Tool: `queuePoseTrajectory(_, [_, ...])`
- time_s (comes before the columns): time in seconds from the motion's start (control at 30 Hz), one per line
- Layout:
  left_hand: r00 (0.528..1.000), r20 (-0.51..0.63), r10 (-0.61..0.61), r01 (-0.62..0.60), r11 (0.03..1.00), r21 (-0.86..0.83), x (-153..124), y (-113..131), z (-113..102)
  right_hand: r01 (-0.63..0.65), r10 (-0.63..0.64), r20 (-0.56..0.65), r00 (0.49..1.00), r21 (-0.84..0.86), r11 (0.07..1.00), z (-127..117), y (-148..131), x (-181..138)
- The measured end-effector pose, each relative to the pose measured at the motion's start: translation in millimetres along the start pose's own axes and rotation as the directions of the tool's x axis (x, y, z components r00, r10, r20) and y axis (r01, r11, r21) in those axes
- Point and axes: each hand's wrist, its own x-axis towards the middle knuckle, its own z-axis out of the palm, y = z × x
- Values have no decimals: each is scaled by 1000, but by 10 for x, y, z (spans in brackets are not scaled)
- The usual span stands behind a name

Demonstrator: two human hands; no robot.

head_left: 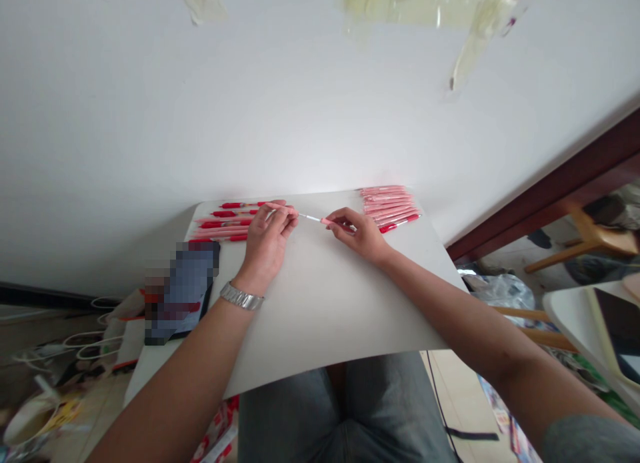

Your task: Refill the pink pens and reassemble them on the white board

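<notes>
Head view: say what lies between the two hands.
A white refill runs from the pen barrel in the left hand to the right hand, over the table, head view.

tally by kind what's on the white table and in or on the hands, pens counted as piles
piles of pink and red plastic pens: 2 (left pile, right pile)
thin pink pen pinched between left hand and right hand: 1
silver metal wristwatch: 1
dark flat blurred item: 1
total: 5
</notes>
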Motion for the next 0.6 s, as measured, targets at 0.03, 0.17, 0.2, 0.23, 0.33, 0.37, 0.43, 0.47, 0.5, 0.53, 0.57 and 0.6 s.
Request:
queuePoseTrajectory(0.03, [1000,-3,-4,4,1000,-5,0,-5,-2,-1,1,0,1000,0,1000,-1,-6,1])
queuePoseTrajectory(0.17, [1000,-4,-4,4,1000,-16,-3,-16,-11,2,-2,2,1000,4,1000,-13,-32,3])
queuePoseTrajectory(0.2, [1000,-1,0,0,1000,-11,-3,-17,-13,4,-4,3,1000,3,1000,-16,-36,4])
queuePoseTrajectory(0.23, [1000,2,5,-5,1000,-3,-4,-18,-15,5,-5,3,1000,3,1000,-18,-38,4])
queuePoseTrajectory(0.33, [1000,8,13,-13,1000,19,-3,-17,-22,6,-6,5,1000,6,1000,-22,-38,6])
queuePoseTrajectory(0.37, [1000,9,13,-14,1000,23,-2,-17,-25,7,-7,4,1000,8,1000,-22,-37,7])
queuePoseTrajectory(0.43, [1000,12,13,-13,1000,28,-2,-18,-29,6,-6,2,1000,10,1000,-22,-38,8])
queuePoseTrajectory(0.47, [1000,15,14,-15,1000,27,-2,-18,-30,4,-4,1,1000,9,1000,-21,-39,9])
queuePoseTrajectory(0.5, [1000,18,15,-15,1000,22,-2,-18,-30,3,-3,-1,1000,8,1000,-20,-40,10])
queuePoseTrajectory(0.53, [1000,20,15,-16,1000,16,-3,-17,-28,2,-2,-3,1000,5,1000,-19,-41,10])
queuePoseTrajectory(0.57, [1000,21,14,-14,1000,9,-5,-16,-26,3,-3,-4,1000,4,1000,-19,-41,10])
queuePoseTrajectory(0.6, [1000,21,13,-13,1000,2,-6,-14,-22,4,-4,-3,1000,3,1000,-18,-40,10])
